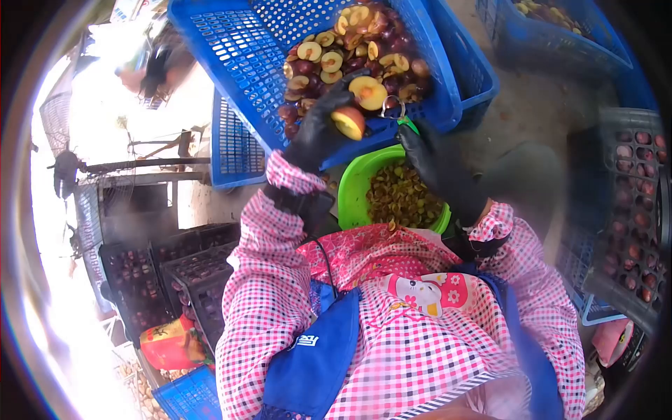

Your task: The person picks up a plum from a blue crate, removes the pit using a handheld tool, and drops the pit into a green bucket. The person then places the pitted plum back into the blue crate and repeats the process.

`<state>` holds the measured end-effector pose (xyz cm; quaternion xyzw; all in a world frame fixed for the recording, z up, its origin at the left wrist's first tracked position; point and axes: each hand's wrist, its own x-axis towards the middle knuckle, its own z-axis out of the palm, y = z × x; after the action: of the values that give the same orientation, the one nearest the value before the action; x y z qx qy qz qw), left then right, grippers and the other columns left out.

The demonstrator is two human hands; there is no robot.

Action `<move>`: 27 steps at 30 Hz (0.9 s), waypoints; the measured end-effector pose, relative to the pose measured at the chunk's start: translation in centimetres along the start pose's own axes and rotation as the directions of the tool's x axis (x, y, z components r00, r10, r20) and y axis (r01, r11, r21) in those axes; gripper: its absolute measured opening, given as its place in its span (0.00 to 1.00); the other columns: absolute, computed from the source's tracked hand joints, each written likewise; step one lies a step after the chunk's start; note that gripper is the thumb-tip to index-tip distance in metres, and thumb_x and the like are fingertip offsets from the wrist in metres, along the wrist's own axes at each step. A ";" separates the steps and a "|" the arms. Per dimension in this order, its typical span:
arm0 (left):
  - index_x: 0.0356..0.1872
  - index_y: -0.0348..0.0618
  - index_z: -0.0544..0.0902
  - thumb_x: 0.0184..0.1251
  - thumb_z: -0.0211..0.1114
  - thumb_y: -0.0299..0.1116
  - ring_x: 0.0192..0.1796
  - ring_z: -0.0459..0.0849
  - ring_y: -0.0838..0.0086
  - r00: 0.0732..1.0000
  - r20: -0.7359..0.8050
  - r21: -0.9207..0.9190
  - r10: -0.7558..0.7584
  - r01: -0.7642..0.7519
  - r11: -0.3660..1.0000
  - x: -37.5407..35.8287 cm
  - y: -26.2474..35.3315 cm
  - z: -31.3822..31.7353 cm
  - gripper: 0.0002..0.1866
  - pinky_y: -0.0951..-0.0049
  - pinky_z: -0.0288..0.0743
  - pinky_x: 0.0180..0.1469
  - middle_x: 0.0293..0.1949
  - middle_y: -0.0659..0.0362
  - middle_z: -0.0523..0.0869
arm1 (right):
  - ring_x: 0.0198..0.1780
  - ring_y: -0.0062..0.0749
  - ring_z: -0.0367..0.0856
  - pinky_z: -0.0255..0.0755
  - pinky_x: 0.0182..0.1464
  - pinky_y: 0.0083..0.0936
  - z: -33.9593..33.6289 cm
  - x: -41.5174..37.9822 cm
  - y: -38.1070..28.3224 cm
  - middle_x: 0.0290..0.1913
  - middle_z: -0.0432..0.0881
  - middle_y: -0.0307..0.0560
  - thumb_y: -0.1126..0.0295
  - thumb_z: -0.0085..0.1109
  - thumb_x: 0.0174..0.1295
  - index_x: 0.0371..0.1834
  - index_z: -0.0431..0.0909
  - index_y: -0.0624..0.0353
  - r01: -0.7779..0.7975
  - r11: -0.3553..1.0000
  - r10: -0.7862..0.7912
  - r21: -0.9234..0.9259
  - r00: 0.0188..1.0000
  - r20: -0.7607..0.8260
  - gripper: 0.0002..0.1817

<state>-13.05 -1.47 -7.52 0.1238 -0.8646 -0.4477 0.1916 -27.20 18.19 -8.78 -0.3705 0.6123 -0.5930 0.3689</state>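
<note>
My left hand [320,131], in a black glove, is closed around a plum half [348,123] with yellow flesh and reddish skin. Just beyond its fingertips shows another large cut plum half [368,93], face up. My right hand [425,155], also gloved in black, grips a small green-handled tool [407,124] with a curved metal loop at its end, pointing toward the fruit. Both hands are at the near edge of a blue perforated crate [234,42] holding whole and halved plums [331,61]. Below them stands a bright green basin [355,183] of brownish pits and scraps [399,196].
A second blue crate [476,84] sits under the first. Another blue crate [560,49] with cut fruit is at upper right. Black crates of plums stand at right [633,224] and lower left [203,280], near a red-and-yellow bag [170,344]. A blurred person [157,63] is at upper left.
</note>
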 end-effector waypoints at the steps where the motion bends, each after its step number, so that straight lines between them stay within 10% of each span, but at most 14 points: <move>1: 0.57 0.39 0.72 0.75 0.55 0.36 0.62 0.76 0.70 0.995 0.021 0.147 0.094 -0.096 0.984 -0.7 2.1 0.9 0.16 0.69 0.71 0.64 0.60 0.52 0.76 | 0.35 0.50 0.82 0.71 0.38 0.40 0.0 -0.1 0.1 0.32 0.82 0.57 0.52 0.53 0.70 0.44 0.78 0.57 0.000 1.000 0.000 -0.001 1.000 0.005 0.18; 2: 0.57 0.39 0.72 0.75 0.55 0.36 0.62 0.76 0.70 0.996 0.018 0.147 0.093 -0.094 0.985 -1.1 3.8 1.8 0.16 0.69 0.71 0.64 0.60 0.52 0.76 | 0.34 0.51 0.81 0.70 0.37 0.41 0.0 -0.2 0.1 0.31 0.81 0.56 0.52 0.53 0.69 0.42 0.78 0.57 -0.003 0.997 0.005 -0.071 0.999 0.039 0.18; 3: 0.56 0.39 0.73 0.75 0.55 0.36 0.58 0.78 0.71 0.985 -0.049 -0.471 -0.167 0.125 0.873 -1.3 5.2 2.8 0.15 0.69 0.73 0.61 0.56 0.54 0.78 | 0.33 0.52 0.81 0.70 0.36 0.42 0.0 -0.4 0.1 0.30 0.81 0.55 0.52 0.54 0.69 0.41 0.78 0.58 -0.003 0.990 0.013 -0.141 0.997 0.073 0.18; 4: 0.55 0.40 0.74 0.76 0.56 0.35 0.55 0.79 0.73 0.914 0.053 -0.901 -0.403 0.217 0.375 -1.5 5.9 3.6 0.14 0.70 0.74 0.58 0.53 0.56 0.79 | 0.33 0.52 0.81 0.70 0.36 0.42 0.0 -0.5 0.3 0.30 0.81 0.55 0.52 0.54 0.69 0.41 0.78 0.58 -0.002 0.990 0.013 -0.142 0.997 0.075 0.18; 7: 0.54 0.41 0.76 0.77 0.54 0.43 0.48 0.81 0.76 0.894 -0.061 -0.810 -0.444 0.216 0.546 -1.8 5.0 5.2 0.16 0.71 0.76 0.52 0.46 0.61 0.81 | 0.32 0.53 0.81 0.69 0.35 0.42 0.1 -0.8 1.2 0.28 0.80 0.56 0.51 0.54 0.68 0.38 0.77 0.58 0.101 0.972 -0.082 -0.212 0.992 0.095 0.19; 8: 0.53 0.40 0.77 0.78 0.50 0.48 0.44 0.82 0.76 0.878 -0.205 -0.538 -0.433 0.269 0.799 -2.0 4.9 5.6 0.20 0.72 0.77 0.50 0.43 0.61 0.82 | 0.32 0.54 0.81 0.69 0.35 0.43 0.1 -0.8 1.3 0.28 0.80 0.57 0.51 0.54 0.68 0.38 0.78 0.58 0.087 0.969 -0.064 -0.232 0.992 0.105 0.19; 22: 0.41 0.35 0.81 0.78 0.42 0.57 0.38 0.81 0.77 0.905 -0.065 -0.476 -0.420 0.342 0.810 -1.7 5.9 5.2 0.32 0.74 0.76 0.46 0.34 0.59 0.84 | 0.30 0.49 0.79 0.69 0.36 0.41 0.2 -0.8 1.9 0.29 0.80 0.57 0.51 0.52 0.69 0.37 0.80 0.61 0.187 0.971 -0.154 -0.146 0.966 0.209 0.22; 24: 0.39 0.35 0.82 0.77 0.41 0.58 0.37 0.81 0.77 0.901 -0.083 -0.389 -0.425 0.364 0.847 -1.6 6.3 5.2 0.33 0.74 0.76 0.45 0.32 0.59 0.85 | 0.29 0.45 0.78 0.68 0.36 0.38 -0.1 -0.6 1.7 0.28 0.80 0.56 0.53 0.53 0.70 0.37 0.79 0.62 -0.072 0.996 0.086 -0.052 0.929 0.359 0.21; 27: 0.40 0.35 0.82 0.77 0.40 0.59 0.37 0.82 0.76 0.919 -0.076 -0.391 -0.387 0.330 0.859 -1.4 6.4 5.2 0.34 0.74 0.76 0.44 0.33 0.57 0.85 | 0.30 0.44 0.79 0.69 0.36 0.37 -0.4 -0.5 1.2 0.28 0.80 0.56 0.54 0.53 0.70 0.36 0.79 0.63 -0.058 0.993 0.093 -0.102 0.919 0.383 0.19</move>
<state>-14.34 6.50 -5.36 0.2782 -0.7089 -0.6198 0.1898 -27.36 18.90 -9.94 -0.4724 0.5669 -0.4659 0.4883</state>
